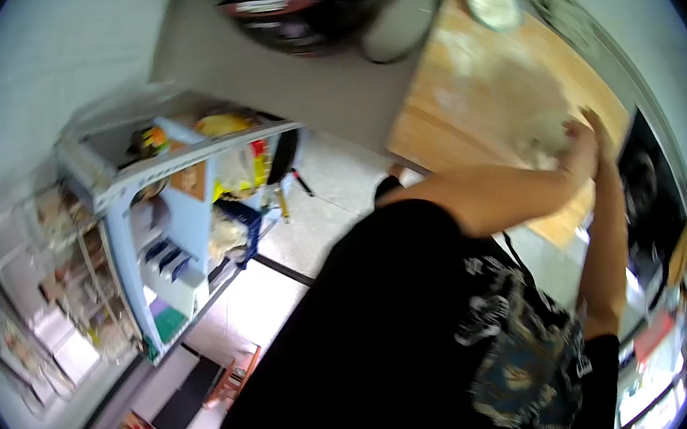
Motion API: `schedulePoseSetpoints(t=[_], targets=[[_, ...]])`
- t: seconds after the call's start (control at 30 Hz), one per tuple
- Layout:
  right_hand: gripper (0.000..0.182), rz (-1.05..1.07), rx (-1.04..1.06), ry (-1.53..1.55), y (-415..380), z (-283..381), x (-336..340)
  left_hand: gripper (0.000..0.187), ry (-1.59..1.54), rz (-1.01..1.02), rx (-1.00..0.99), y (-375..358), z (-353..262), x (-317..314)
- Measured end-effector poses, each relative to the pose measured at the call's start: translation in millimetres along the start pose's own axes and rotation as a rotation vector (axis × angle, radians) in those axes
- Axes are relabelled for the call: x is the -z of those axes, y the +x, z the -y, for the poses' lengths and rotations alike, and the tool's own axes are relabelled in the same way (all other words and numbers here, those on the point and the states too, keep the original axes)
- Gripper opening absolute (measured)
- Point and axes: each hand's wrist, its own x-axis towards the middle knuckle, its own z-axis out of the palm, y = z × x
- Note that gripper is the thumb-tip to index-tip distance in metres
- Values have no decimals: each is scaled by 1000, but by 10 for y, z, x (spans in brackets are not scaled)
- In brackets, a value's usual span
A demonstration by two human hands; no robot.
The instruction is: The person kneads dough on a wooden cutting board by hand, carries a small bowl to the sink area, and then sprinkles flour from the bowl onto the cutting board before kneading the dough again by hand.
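A large, flat sheet of what looks like dough (519,95) lies on a light wooden board (426,126) dusted with white powder. My left hand (576,146) reaches across to the sheet's near right edge. Close beside it, my right hand (600,137) sits at the same edge, and the two hands overlap in view. Blur smears the fingers of both, so I cannot make out their grip. At the board's far corner stands a small round bowl (494,4) of white powder.
A dark rounded appliance (305,9) with a cord stands on the grey counter (262,76). Below, at left, is a pale blue shelf unit (123,254) packed with items. A black panel (644,170) borders the board's right side.
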Motion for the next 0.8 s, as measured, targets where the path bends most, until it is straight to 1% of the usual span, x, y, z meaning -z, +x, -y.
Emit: schedulePoseSetpoints(t=[0.03,0.07,0.1,0.13,0.17,0.2,0.23,0.27,0.3,0.33,0.37,0.43,0.47,0.53,0.57,0.63,0.67,0.7,0.77,0.8], targets=[[48,-12,148,-47,-6,-177,51,40,-26,-44,-48,-211,-142,-37],[45,-16,306,-91,63,-449,83,44,-512,-359,137,-390,-322,-220],[43,-43,772,-817,-48,-611,132,56,-783,-456,230,-592,-377,-381],[43,-217,870,-920,-263,-671,-110,69,-1055,-590,300,-804,-427,-538],[38,-344,687,-728,-545,-668,-426,83,-1279,-507,276,-932,-304,-679],[33,-430,515,-426,-745,-642,-676,93,-1271,-606,413,-1006,-311,-784],[29,-521,641,-467,-774,-671,-802,104,-1263,-705,549,-1084,-319,-885],[28,-545,748,-410,-784,-721,-911,108,-1051,-779,750,-1074,-395,-1016],[26,-628,932,-606,-625,-900,-894,113,-1052,-967,712,-1075,-347,-1152],[26,-737,997,-705,-659,-916,-1033,114,-1200,-869,584,-1149,-258,-1257],[27,-755,1011,-823,-668,-899,-1104,114,-1210,-868,574,-1164,-208,-1330],[28,-773,1129,-862,-580,-811,-1188,112,-1279,-676,648,-1179,-175,-1400],[28,-771,1130,-866,-489,-733,-1216,112,-1283,-678,649,-1145,-117,-1426],[26,-733,1113,-900,-255,-609,-1166,108,-1209,-569,730,-1018,-29,-1366],[26,-727,1109,-907,-117,-541,-1150,108,-1216,-565,733,-915,41,-1342],[24,-738,896,-903,137,-394,-1149,106,-1228,-312,810,-692,284,-1226],[25,-766,853,-948,244,-307,-1152,100,-1167,-281,856,-591,389,-1139],[25,-763,850,-949,273,-226,-1192,100,-1168,-277,857,-556,529,-1070],[29,-765,671,-998,457,-27,-1207,96,-1264,3,840,-322,830,-986],[34,-828,705,-990,554,47,-1211,90,-1186,-16,863,-235,902,-957]])
